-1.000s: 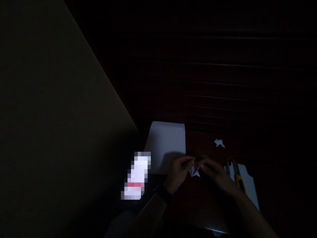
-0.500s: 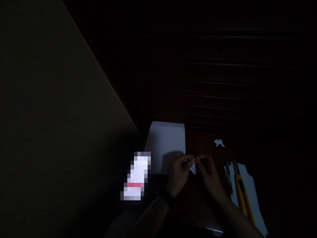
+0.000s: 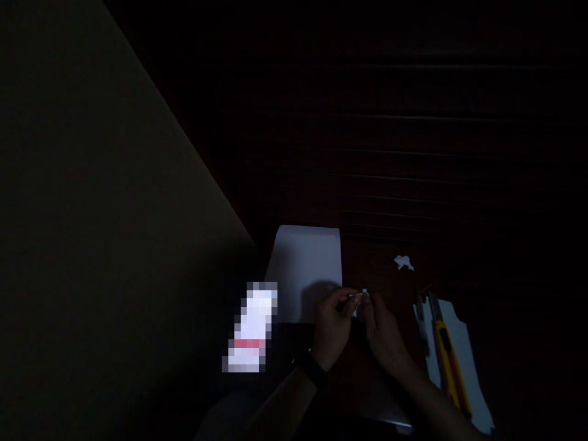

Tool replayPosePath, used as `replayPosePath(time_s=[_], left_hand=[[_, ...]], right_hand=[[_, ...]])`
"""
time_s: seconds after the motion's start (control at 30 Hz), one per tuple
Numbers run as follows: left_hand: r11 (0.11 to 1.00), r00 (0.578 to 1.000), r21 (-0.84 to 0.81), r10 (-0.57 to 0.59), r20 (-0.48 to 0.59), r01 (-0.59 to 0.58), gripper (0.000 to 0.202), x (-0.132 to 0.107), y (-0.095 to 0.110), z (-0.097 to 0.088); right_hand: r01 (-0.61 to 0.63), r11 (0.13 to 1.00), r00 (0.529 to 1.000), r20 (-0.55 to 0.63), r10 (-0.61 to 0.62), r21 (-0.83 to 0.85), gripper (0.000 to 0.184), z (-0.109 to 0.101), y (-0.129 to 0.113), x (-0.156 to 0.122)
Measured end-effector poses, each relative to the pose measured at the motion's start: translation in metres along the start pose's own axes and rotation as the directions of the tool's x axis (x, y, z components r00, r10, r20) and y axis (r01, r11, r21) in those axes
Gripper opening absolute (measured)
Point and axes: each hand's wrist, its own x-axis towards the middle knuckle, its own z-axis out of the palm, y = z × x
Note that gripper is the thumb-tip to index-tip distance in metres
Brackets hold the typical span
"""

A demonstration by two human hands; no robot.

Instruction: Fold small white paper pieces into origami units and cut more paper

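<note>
Between my fingertips is a small piece of folded white paper [image 3: 359,311]; most of it is hidden by the fingers, with one tip showing above and a bit below. My left hand [image 3: 333,318], with a dark band at the wrist, pinches it from the left. From the right, my right hand [image 3: 384,334] grips the same piece with thumb and fingers close together. A small folded white paper figure [image 3: 404,263] lies on the dark table beyond my right hand. The scene is dim, so finer folds cannot be made out.
A white sheet [image 3: 305,257] lies behind my left hand. Left of it glows a pixelated phone-like screen [image 3: 250,327]. On the right, a yellow utility knife [image 3: 450,364] rests on white paper [image 3: 473,367], beside a dark slim object [image 3: 421,324]. A pale wall [image 3: 92,214] borders the left.
My right hand's fingers have drawn down and in over the paper piece, hiding more of its lower part; a tip now shows above. The left hand keeps its pinch. The view has shifted slightly.
</note>
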Motion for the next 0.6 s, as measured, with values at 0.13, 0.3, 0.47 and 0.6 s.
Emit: replayPosePath(time_s=[0.13,0.3,0.47,0.6], left_hand=[[1.0,1.0,0.01,-0.005,-0.009,0.005,0.02,0.0,0.001,0.0],[1.0,1.0,-0.006,-0.017,-0.015,0.016,0.02,0.0,0.0,0.0],[0.994,0.999,-0.103,-0.042,-0.006,0.041,0.022,0.0,-0.003,0.002],[0.991,0.999,-0.129,-0.044,-0.001,0.044,0.024,-0.001,-0.002,0.002]], right_hand=[[0.011,0.995,1.0,-0.009,-0.012,-0.103,0.028,-0.001,0.003,0.001],[0.026,0.99,1.0,-0.003,-0.026,-0.14,0.029,-0.003,0.005,0.001],[0.004,1.0,0.999,-0.033,-0.004,-0.014,0.029,-0.005,-0.004,-0.001],[-0.009,0.991,0.998,-0.068,0.018,0.131,0.032,-0.005,-0.011,-0.002]])
